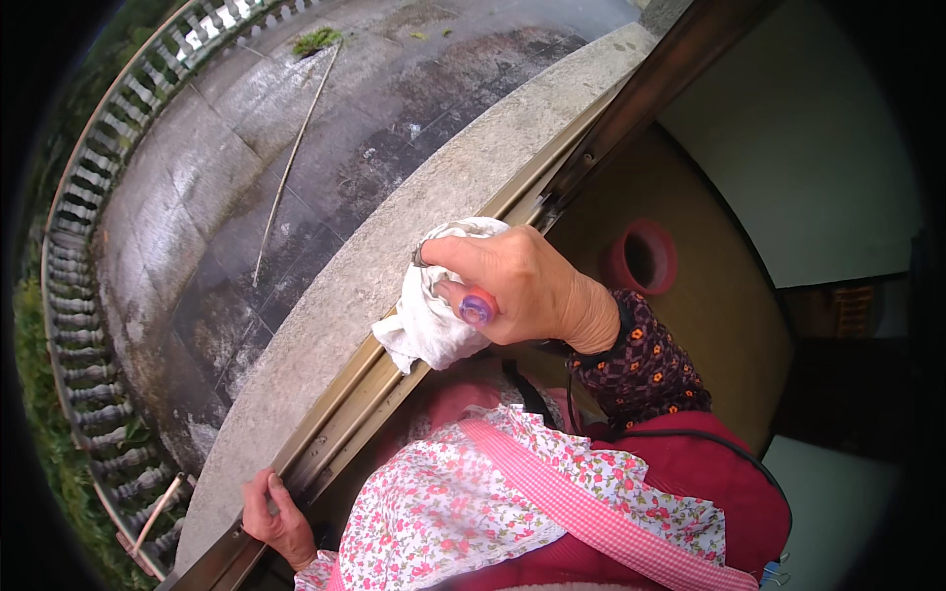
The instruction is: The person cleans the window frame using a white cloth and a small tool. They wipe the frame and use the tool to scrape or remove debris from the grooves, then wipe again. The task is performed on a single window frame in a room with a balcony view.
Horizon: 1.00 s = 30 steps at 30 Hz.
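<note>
My right hand (pixel 510 284) grips a white cloth (pixel 436 325) together with a tool whose red and purple handle end (pixel 477 307) pokes out of my fist. The cloth is bunched over the metal window track (pixel 355 399) along the sill, and hides the tool's far end. Lower down, my left hand (pixel 277 517) rests at the frame edge by the track's near end, thumb and fingers bent; whether it holds the frame cannot be told. Concrete ledge (pixel 384 229) runs along the outer side of the track.
A brown window frame (pixel 628 96) rises at the upper right. Indoors, a pink bucket (pixel 644 256) stands on the floor. Outside are wet paving (pixel 222 148), a long thin stick (pixel 295 155) with green bristles or plants at its end, and a balustrade (pixel 77 295).
</note>
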Motion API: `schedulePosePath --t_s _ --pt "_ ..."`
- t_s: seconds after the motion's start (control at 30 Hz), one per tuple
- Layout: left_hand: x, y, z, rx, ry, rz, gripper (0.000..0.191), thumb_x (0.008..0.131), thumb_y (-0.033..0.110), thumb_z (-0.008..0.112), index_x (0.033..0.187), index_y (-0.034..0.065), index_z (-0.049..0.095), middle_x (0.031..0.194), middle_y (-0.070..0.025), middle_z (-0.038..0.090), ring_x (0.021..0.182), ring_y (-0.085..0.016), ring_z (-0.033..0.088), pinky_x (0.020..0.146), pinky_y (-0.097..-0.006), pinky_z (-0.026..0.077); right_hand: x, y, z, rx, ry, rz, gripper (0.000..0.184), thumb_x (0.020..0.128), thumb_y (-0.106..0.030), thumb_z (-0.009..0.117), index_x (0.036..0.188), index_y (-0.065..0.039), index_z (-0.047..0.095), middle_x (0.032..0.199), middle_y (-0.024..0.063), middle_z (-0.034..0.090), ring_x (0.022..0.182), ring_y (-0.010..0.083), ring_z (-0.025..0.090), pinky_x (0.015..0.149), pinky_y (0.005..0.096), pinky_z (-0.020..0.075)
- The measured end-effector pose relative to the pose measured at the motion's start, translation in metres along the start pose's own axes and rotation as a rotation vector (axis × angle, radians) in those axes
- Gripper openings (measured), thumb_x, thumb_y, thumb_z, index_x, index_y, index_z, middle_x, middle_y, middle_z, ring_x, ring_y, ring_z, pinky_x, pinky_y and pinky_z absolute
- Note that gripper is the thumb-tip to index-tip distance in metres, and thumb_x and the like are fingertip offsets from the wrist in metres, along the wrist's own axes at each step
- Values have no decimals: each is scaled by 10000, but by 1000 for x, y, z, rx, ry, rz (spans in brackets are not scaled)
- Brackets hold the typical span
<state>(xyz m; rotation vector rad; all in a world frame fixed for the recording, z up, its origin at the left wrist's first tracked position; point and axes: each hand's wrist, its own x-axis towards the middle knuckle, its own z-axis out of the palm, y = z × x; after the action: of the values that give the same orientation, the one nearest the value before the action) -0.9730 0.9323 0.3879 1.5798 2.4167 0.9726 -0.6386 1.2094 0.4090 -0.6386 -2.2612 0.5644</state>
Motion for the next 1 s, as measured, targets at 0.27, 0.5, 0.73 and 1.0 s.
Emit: schedulePosePath --t_s 0.27,0.5,0.73,1.0 --pt "1 3 1 -13 5 -24 62 976 -7 632 995 -25 688 841 -120 657 744 -240 632 697 -343 490 -10 14 -1 -230 -13 -8 421 749 -135 749 1141 -60 615 885 97 652 859 327 685 734 427 552" --pt "-1 2 -1 16 1 -59 75 977 -3 632 1007 -29 695 843 -129 664 751 -245 642 700 -348 496 -21 2 31 -264 383 -89 286 788 -159 796 1023 -89 649 826 65 593 698 271 605 633 396 480" --pt "-2 2 -1 12 12 -46 80 974 -21 625 1011 -34 695 852 -135 665 760 -255 642 703 -351 497 -14 17 37 -295 320 -133 238 792 -201 832 932 -122 656 720 18 516 623 224 579 560 361 443" --pt "-1 0 -1 3 -4 -14 76 968 -34 631 1013 -36 692 853 -133 663 752 -259 639 694 -356 493 -10 -25 23 106 335 -121 337 736 -25 873 971 -53 632 654 60 523 499 250 503 488 351 406"
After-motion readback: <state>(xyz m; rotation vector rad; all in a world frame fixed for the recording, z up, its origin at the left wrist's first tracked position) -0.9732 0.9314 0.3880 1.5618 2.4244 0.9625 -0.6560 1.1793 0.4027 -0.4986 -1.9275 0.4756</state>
